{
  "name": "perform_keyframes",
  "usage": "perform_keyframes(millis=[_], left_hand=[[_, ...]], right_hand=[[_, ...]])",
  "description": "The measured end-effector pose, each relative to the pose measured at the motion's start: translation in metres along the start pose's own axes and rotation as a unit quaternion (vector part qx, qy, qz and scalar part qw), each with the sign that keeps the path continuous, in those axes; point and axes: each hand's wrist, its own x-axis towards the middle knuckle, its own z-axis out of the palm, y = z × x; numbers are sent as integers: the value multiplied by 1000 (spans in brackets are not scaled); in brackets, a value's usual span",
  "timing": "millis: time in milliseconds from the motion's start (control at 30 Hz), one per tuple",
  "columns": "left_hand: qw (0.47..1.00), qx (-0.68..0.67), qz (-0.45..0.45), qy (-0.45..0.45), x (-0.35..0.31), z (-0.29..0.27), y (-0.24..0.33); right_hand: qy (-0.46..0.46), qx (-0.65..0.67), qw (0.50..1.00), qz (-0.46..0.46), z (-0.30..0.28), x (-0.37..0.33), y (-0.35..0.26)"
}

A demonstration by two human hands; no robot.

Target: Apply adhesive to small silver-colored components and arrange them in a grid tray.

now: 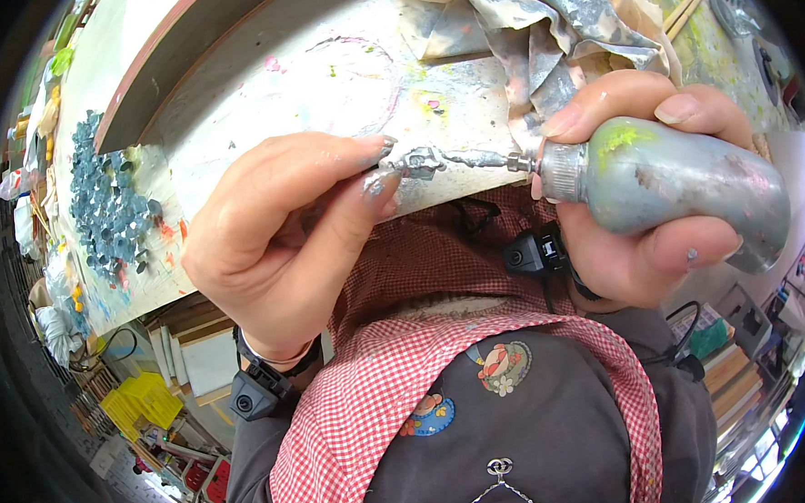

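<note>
My right hand [617, 254] is wrapped round a translucent squeeze bottle [690, 177], tilted nearly level, with grey contents and yellow and pink paint smears. Its ribbed collar and thin metal nozzle [518, 162] point left. The nozzle end is coated in grey paste [475, 159]. My left hand [268, 213] pinches a small piece smeared with grey paste [422, 163] between thumb and forefinger, right at the nozzle's end. The piece's own shape is hidden under the paste. Both left fingertips carry grey smears.
Many small blue-grey pieces [100, 213] lie at the paint-spotted white table's [348, 81] left end. Behind them curves a large brown-rimmed form [152, 73]. A stained, crumpled cloth [582, 28] lies at the back right, beside wooden sticks [686, 9]. Below left stands a yellow container [142, 402].
</note>
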Motion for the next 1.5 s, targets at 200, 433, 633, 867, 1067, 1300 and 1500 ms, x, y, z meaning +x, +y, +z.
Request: perform_keyframes(millis=[200,433,633,867,1067,1300,1500], left_hand=[[998,-40,-25,32,4,7,4],[996,-64,-44,50,4,11,7],[996,-63,-42,50,5,13,6],[996,-55,-38,50,3,11,6],[997,-52,-36,50,3,11,5],[998,-25,-15,52,2,11,4],[999,-17,-3,51,2,11,4]], right_hand=[[-63,52,997,-6,-4,3,5],[-128,77,989,-20,-8,4,11],[-179,89,979,-28,-13,3,13],[-171,38,984,19,-10,0,3],[-77,46,996,30,-4,-3,1],[-116,66,990,55,-5,-1,0],[-113,41,985,127,1,6,-13]])
